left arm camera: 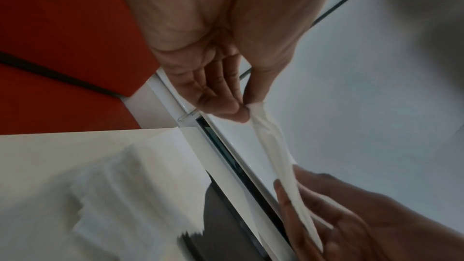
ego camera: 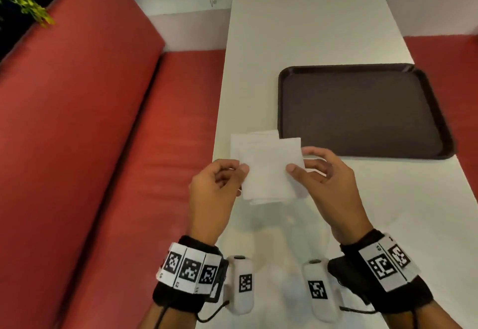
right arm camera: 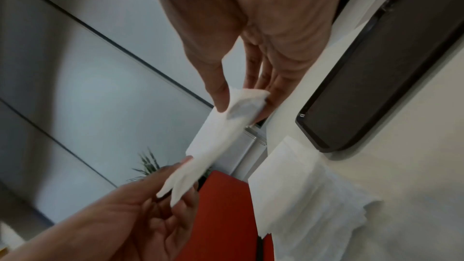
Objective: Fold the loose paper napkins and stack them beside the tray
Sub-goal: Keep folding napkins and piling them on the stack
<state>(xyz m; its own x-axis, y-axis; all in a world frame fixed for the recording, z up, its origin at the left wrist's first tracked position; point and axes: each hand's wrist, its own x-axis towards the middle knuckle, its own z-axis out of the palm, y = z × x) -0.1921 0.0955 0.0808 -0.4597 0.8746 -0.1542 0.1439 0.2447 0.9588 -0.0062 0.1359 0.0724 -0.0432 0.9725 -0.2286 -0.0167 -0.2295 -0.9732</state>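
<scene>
The held napkin (ego camera: 269, 173) hangs above the table's (ego camera: 297, 44) near end, stretched between both hands as a white, soft, roughly square sheet with a doubled lower edge. It looks already folded at least once, though the layers are hard to count from the head view. The left hand (ego camera: 214, 186) pinches its edge at 9 o'clock between thumb and forefinger; the right hand (ego camera: 326, 173) pinches the opposite edge at 3 o'clock, thumb on top and fingers curled behind. From the left wrist the paper reads as a thin, slightly twisted band, so it is limp and held under light tension only.

The step in hand seems to be folding or squaring this napkin in the air. The next move calls for bringing the two pinched edges together evenly, or lowering the sheet onto the stack, without letting the thin paper sag or tear.

Beyond it, at 12 o'clock from the hands, a stack of napkins (ego camera: 256, 142) lies on the table, touching the near left corner of the dark tray (ego camera: 362, 111). A red bench (ego camera: 103, 134) lies at 9 o'clock.
</scene>
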